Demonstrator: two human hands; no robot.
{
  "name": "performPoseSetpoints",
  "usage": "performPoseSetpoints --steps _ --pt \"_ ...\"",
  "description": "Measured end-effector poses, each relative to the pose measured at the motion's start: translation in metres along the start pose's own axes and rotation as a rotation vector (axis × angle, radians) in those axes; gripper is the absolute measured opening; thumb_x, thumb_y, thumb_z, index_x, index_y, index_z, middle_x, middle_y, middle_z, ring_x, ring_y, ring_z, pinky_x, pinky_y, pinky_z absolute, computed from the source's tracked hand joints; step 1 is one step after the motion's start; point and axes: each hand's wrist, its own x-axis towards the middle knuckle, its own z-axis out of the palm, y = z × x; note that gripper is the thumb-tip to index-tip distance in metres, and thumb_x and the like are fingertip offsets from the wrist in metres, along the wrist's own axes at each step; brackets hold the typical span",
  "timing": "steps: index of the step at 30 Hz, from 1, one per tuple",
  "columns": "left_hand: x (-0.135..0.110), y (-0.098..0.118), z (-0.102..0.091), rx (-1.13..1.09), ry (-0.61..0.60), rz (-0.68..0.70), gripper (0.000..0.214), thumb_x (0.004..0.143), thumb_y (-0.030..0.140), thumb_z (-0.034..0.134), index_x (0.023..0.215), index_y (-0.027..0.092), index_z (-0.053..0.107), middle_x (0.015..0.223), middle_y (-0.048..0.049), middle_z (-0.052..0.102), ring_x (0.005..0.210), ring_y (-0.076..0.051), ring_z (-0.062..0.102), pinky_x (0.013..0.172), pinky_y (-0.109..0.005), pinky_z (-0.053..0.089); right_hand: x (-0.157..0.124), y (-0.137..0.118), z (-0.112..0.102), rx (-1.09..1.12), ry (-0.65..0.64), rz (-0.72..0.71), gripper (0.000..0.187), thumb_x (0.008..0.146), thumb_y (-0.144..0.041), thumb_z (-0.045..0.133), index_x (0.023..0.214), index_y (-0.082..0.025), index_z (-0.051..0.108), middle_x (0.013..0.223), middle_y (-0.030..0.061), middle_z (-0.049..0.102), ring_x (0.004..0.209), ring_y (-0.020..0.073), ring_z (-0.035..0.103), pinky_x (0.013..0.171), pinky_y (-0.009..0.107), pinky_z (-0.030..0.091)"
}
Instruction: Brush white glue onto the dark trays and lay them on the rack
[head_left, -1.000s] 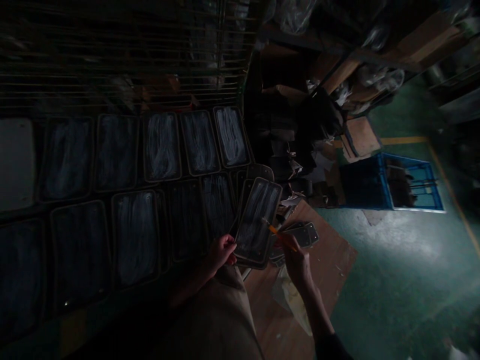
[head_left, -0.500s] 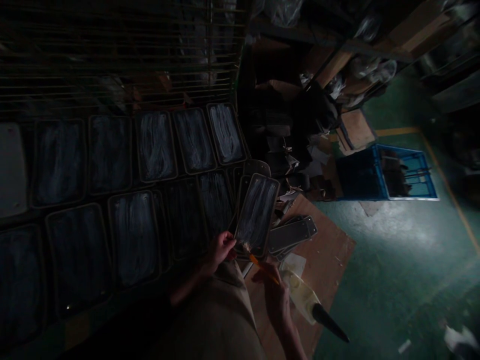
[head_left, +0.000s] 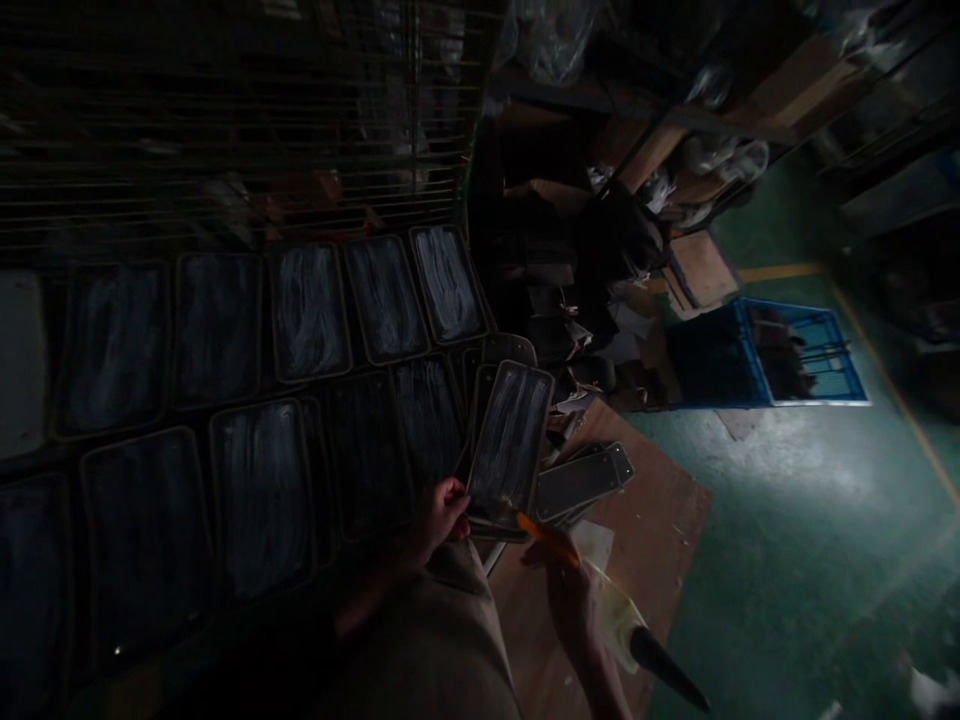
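My left hand (head_left: 436, 518) is closed on the lower left corner of a dark oblong panel (head_left: 511, 440) smeared with whitish streaks, holding it tilted above my lap. My right hand (head_left: 564, 590) grips a small brush with an orange handle (head_left: 546, 531); its bristle tip rests on the panel's lower edge. Under the right hand lies a pale glue bottle with a dark cone nozzle (head_left: 634, 632) on a brown board (head_left: 660, 510). A short stack of bare panels (head_left: 581, 482) lies just right of the held panel.
Two rows of coated panels (head_left: 300, 310) lie spread across the dark surface at left, below a wire rack (head_left: 225, 110). A blue crate (head_left: 772, 352) stands on the green floor at right. Cluttered shelves with boxes and bags (head_left: 645, 180) fill the back.
The brush went from the middle of the held panel down to its lower edge. My right hand pulled back toward me, uncovering the glue bottle. The view shifted slightly.
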Motion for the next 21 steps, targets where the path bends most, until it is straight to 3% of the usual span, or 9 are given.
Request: performPoseSetpoints --steps 4,7,12,14,18,21 --pt "0.0 0.002 0.001 0.049 0.015 -0.02 0.021 0.073 0.033 0.062 0.08 0.019 0.049 0.052 0.0073 0.055 0.034 -0.009 0.053 0.033 -0.016 0.038 0.043 -0.006 -0.004 -0.092 0.136 -0.04 0.025 0.095 -0.033 0.043 0.11 -0.022 0.06 0.078 0.0029 0.071 0.068 0.0183 0.069 0.06 0.026 0.055" --pt "-0.001 0.003 0.001 0.042 0.015 -0.003 0.024 0.072 0.035 0.063 0.08 0.018 0.048 0.055 0.0072 0.056 0.035 -0.009 0.054 0.033 -0.016 0.038 0.076 -0.019 -0.005 -0.033 0.197 -0.071 0.025 0.094 -0.034 0.046 0.112 -0.022 0.059 0.078 0.0025 0.071 0.069 0.0177 0.069 0.063 0.025 0.055" --pt "-0.001 0.005 -0.002 0.047 -0.033 0.006 0.025 0.072 0.036 0.063 0.082 0.018 0.049 0.056 0.0066 0.056 0.035 -0.009 0.054 0.032 -0.017 0.037 0.115 -0.026 0.006 0.086 -0.025 -0.104 0.028 0.094 -0.039 0.046 0.108 -0.02 0.06 0.075 0.0029 0.069 0.064 0.0172 0.068 0.059 0.026 0.055" --pt "0.0 0.006 -0.003 0.071 -0.054 0.003 0.022 0.073 0.033 0.062 0.084 0.018 0.05 0.054 0.0066 0.056 0.034 -0.01 0.054 0.033 -0.017 0.037 0.135 -0.023 0.008 0.133 -0.033 -0.108 0.029 0.094 -0.04 0.046 0.109 -0.019 0.059 0.076 0.0031 0.069 0.063 0.0171 0.067 0.059 0.026 0.055" --pt "0.002 0.008 -0.004 0.083 -0.051 -0.006 0.022 0.074 0.03 0.061 0.09 0.018 0.051 0.056 0.0063 0.057 0.036 -0.01 0.055 0.034 -0.017 0.038 0.184 -0.02 0.006 0.173 0.176 -0.145 0.034 0.094 -0.042 0.045 0.112 -0.017 0.059 0.078 0.0042 0.069 0.064 0.0178 0.067 0.059 0.028 0.055" --pt "0.006 0.004 -0.005 0.072 -0.055 -0.017 0.026 0.074 0.032 0.062 0.093 0.018 0.05 0.057 0.006 0.057 0.035 -0.009 0.053 0.034 -0.017 0.036 0.204 -0.021 0.003 0.14 0.329 -0.175 0.037 0.093 -0.043 0.045 0.113 -0.016 0.06 0.077 0.0048 0.069 0.067 0.0194 0.068 0.059 0.029 0.054"
